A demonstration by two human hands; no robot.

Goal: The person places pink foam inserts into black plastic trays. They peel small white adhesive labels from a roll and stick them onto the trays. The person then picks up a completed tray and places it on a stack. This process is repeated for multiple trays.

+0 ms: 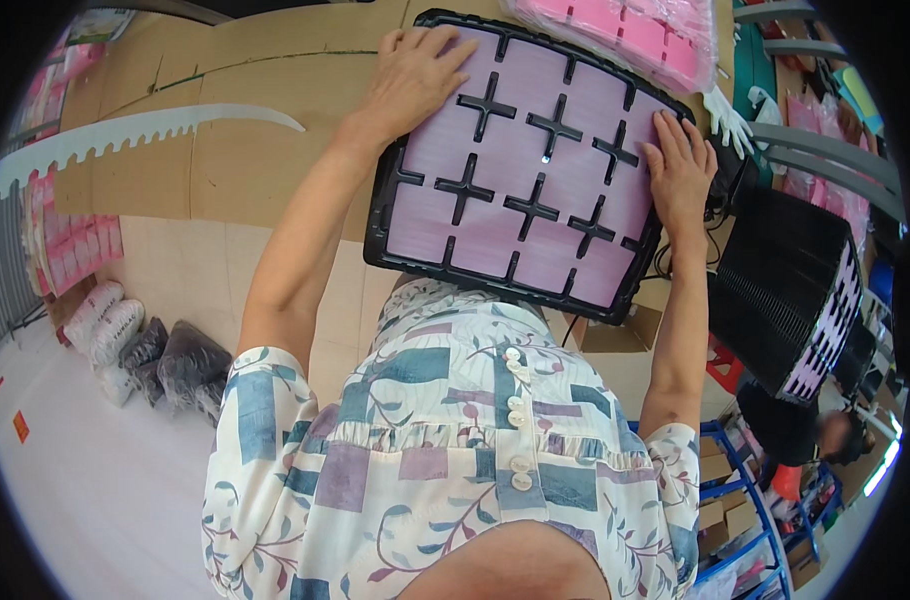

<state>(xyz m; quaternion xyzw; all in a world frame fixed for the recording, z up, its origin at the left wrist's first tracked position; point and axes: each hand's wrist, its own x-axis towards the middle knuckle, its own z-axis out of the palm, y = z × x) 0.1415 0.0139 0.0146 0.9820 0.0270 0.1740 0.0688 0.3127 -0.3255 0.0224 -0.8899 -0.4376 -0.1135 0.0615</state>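
Before me, partly on the cardboard-covered table and jutting over its near edge, lies a black plastic tray [625, 300] with a raised rim. Pinkish-purple sheet material [515, 140] shows inside it, between several black cross-shaped dividers [531, 207]. My left hand [420, 78] rests over the tray's far left corner, fingers stretched onto the purple surface. At the right edge, my right hand [683, 168] lies with fingers spread along the rim and the thumb toward the inside. Neither hand is lifting the tray; the undersides of both palms are hidden.
Pink pieces in clear plastic [655, 40] lie beyond the tray, near a white glove [727, 118]. Stacked black trays [785, 290] stand at right, above a person [800, 425]. A toothed white strip [145, 130] crosses the left; bags [190, 360] sit on the floor.
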